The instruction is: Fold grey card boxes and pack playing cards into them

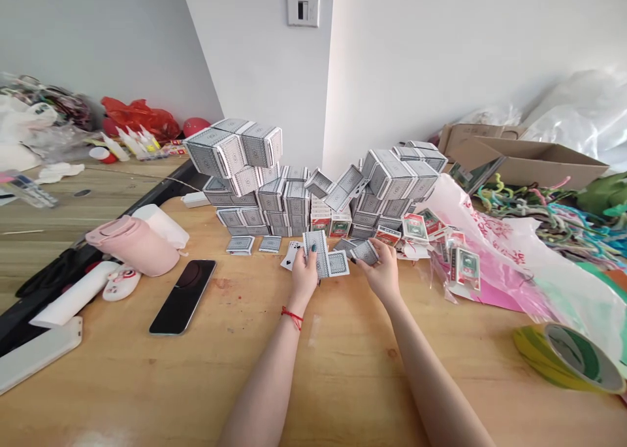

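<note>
My left hand (304, 276) is closed on playing cards (316, 246) with patterned grey backs, the thumb lying on top. A face-up card (290, 256) shows just left of it, and a face-down card (337, 263) lies to its right. In my right hand (383, 274) a folded playing card (365, 252) is pinched between thumb and fingers. Behind both hands stand stacked blocks of folded cards, a left stack (247, 149) and a right stack (399, 172). Loose folded cards (347, 184) lean between the stacks, above several card boxes (321, 221).
On the left lie a black phone (183, 297), a pink tumbler (140, 244), a white mouse (121, 282) and a white power bank (42, 355). Card boxes (465, 268) rest on plastic wrapping at right. A roll of yellow tape (531, 355) sits near the right edge, below a cardboard box (533, 163).
</note>
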A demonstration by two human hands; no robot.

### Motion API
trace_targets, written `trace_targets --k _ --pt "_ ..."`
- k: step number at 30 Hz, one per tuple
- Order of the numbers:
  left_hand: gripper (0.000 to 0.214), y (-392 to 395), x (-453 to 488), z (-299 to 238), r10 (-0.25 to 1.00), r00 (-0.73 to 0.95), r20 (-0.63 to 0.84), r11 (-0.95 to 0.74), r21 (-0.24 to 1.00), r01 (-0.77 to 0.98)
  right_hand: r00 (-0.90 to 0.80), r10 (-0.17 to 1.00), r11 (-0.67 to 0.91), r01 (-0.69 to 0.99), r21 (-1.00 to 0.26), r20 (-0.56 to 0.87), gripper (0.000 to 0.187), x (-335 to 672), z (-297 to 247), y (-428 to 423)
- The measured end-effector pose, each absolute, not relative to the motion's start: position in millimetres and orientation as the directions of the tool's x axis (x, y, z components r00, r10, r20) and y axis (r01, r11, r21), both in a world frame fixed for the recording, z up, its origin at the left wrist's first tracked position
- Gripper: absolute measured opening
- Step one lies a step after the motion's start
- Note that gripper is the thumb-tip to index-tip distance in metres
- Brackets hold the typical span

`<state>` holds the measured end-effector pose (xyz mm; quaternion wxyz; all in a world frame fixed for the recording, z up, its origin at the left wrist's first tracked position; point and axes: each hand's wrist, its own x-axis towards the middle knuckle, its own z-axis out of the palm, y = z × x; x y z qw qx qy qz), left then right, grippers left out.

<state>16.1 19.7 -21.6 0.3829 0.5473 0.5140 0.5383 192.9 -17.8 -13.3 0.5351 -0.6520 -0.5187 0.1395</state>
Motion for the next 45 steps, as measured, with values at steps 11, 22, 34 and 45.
trace_targets --k 11,22,34,45 --pt "0.033 21.9 9.6 -23.3 0.964 -0.191 0.186 -0.159 0.976 0.146 0.229 0.974 0.069 -0.273 -0.959 0.005 0.064 182.5 -25.1 -32.0" --pt "0.029 19.7 7.2 -23.3 0.978 -0.16 0.133 -0.111 0.984 0.138 0.01 0.998 -0.048 -0.366 -0.93 -0.056 0.062 177.7 -18.8 -37.2" --pt "0.03 19.2 6.8 -28.4 0.973 -0.129 0.189 -0.17 0.975 0.144 -0.018 1.0 -0.026 -0.235 -0.972 -0.022 0.057 175.8 -14.4 -39.9" --pt "0.029 17.9 8.6 -30.3 0.998 -0.032 0.055 -0.055 0.998 0.009 0.096 0.992 -0.046 -0.319 -0.947 -0.081 0.056 174.6 -18.1 -40.3"
